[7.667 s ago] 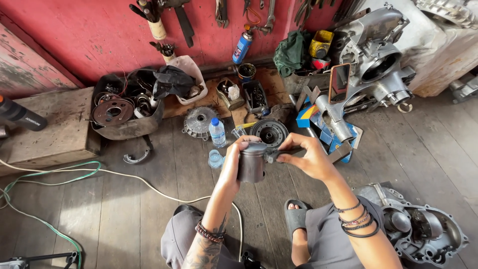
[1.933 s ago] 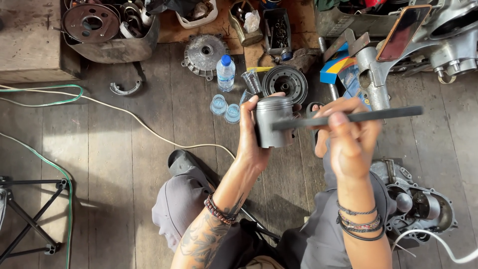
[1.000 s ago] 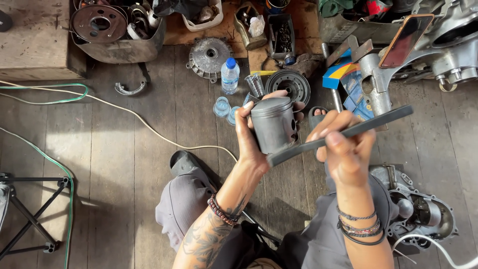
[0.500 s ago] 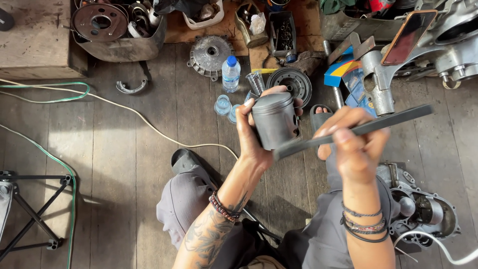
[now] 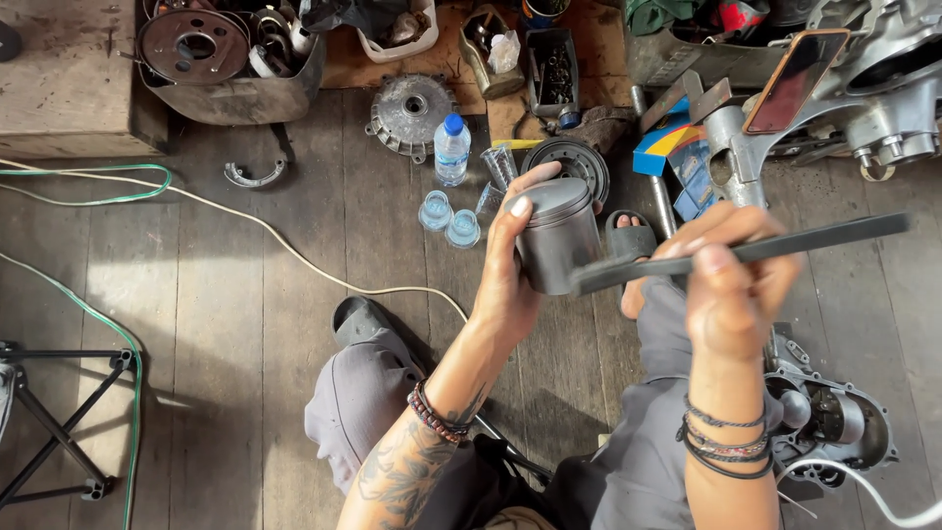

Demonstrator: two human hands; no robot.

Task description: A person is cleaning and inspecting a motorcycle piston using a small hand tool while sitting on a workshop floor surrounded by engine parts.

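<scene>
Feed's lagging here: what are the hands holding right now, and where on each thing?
Left hand grips the grey metal cylinder around its side. Right hand holds the flat dark bar near its middle.

I see a small plastic water bottle [image 5: 451, 150] with a blue cap and a pale label standing on the floor boards. A flat blue box [image 5: 677, 157] with a yellow and red stripe lies further right. Above it leans a phone [image 5: 796, 67], its screen dark.
</scene>
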